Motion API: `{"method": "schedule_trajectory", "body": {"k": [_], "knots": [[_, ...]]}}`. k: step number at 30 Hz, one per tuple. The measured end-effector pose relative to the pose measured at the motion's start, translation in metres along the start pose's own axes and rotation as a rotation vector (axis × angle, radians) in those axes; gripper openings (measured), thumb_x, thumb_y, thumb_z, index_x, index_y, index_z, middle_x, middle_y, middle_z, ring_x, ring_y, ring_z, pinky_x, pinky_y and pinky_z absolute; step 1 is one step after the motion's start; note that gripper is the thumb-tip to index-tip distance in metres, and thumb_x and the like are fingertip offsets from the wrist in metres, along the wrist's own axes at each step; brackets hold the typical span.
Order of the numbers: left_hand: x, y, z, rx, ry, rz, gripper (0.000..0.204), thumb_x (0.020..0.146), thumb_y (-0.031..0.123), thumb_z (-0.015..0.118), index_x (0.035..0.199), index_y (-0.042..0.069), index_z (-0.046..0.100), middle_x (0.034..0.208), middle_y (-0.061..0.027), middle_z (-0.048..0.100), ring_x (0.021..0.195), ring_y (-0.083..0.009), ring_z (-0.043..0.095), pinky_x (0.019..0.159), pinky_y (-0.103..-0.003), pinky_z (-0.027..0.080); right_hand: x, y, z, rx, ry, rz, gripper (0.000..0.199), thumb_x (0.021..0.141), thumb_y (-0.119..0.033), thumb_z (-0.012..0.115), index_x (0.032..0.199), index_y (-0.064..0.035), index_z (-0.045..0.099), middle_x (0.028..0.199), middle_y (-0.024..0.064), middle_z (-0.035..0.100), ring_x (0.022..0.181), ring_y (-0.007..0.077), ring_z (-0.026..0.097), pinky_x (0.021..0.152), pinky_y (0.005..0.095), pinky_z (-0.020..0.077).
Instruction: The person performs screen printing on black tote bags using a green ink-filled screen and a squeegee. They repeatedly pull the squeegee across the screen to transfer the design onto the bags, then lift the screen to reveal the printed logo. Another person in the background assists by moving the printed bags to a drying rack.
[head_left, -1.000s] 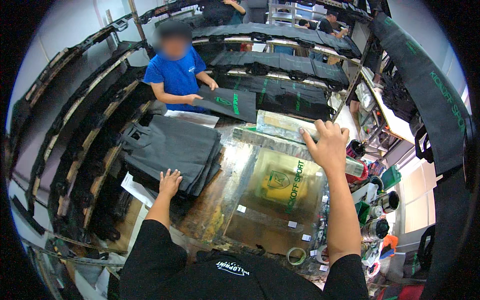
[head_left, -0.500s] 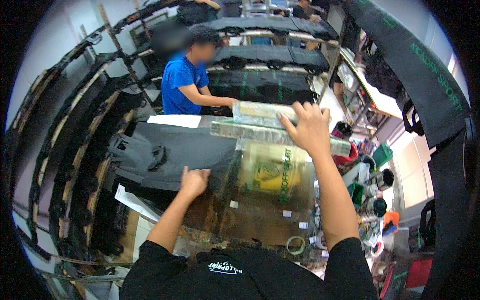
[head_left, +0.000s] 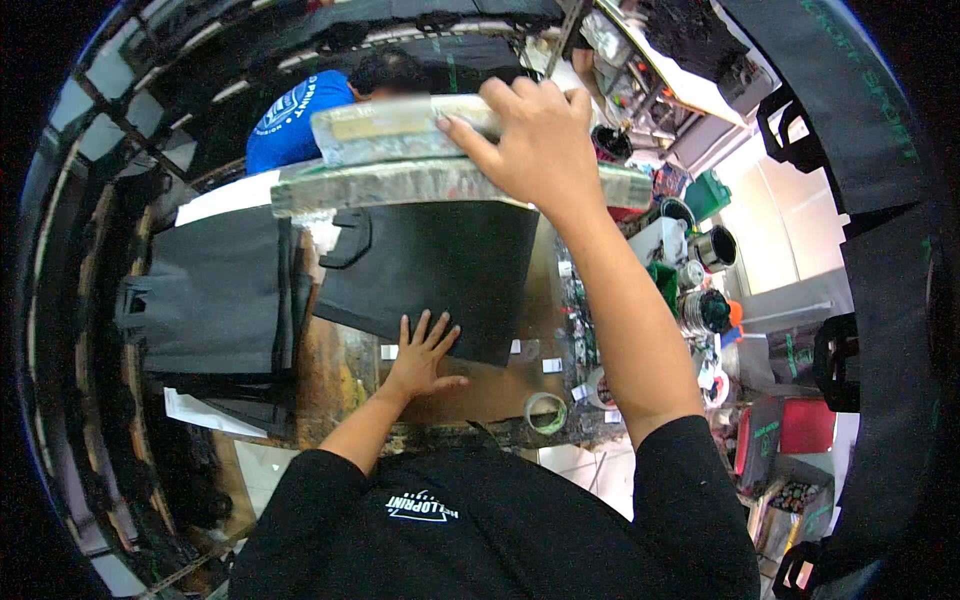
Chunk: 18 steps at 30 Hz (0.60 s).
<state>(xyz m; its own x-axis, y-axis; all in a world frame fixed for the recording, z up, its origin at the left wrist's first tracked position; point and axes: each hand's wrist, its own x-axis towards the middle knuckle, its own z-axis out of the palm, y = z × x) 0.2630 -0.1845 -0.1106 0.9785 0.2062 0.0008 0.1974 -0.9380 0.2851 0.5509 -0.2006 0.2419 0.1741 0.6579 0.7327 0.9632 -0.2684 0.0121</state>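
Black bag (head_left: 440, 270) is lying flat on the table (head_left: 335, 350), handle loop (head_left: 347, 240) to the left, looking light, limp and crease-prone, so edges are offering the best hold. Left hand (head_left: 424, 360) is spreading wide, fingertips resting over its near edge, thumb off the cloth. Right hand (head_left: 540, 135) is curling around a pale bar (head_left: 375, 133), likely stiff, above the raised frame's edge (head_left: 385, 186); can't tell if it's gripping the frame too.

The worktable (head_left: 338, 382) bears black bags (head_left: 435, 265) and a tape roll (head_left: 549, 428).
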Motion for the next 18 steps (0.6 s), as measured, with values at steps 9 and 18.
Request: {"method": "schedule_trajectory", "body": {"k": [9, 18], "knots": [[0.083, 0.077, 0.022, -0.112, 0.048, -0.158, 0.115, 0.083, 0.090, 0.053, 0.162, 0.007, 0.045, 0.175, -0.0246, 0.021, 0.160, -0.0538, 0.009, 0.117, -0.083, 0.001, 0.013, 0.008, 0.009, -0.013, -0.022, 0.001, 0.062, 0.095, -0.069, 0.059, 0.098, -0.0095, 0.076, 0.094, 0.0139, 0.074, 0.096, 0.0332, 0.071, 0.088, 0.0573, 0.0431], [0.073, 0.098, 0.032, -0.115, 0.099, -0.140, 0.118, 0.079, 0.091, 0.059, 0.164, 0.011, 0.042, 0.174, -0.0255, 0.023, 0.159, -0.0561, 0.013, 0.118, -0.083, 0.002, 0.011, 0.006, 0.007, -0.048, -0.050, 0.017, 0.062, 0.096, -0.069, 0.060, 0.102, -0.0096, 0.076, 0.099, 0.0133, 0.075, 0.098, 0.0333, 0.071, 0.088, 0.0501, 0.0420]]}}
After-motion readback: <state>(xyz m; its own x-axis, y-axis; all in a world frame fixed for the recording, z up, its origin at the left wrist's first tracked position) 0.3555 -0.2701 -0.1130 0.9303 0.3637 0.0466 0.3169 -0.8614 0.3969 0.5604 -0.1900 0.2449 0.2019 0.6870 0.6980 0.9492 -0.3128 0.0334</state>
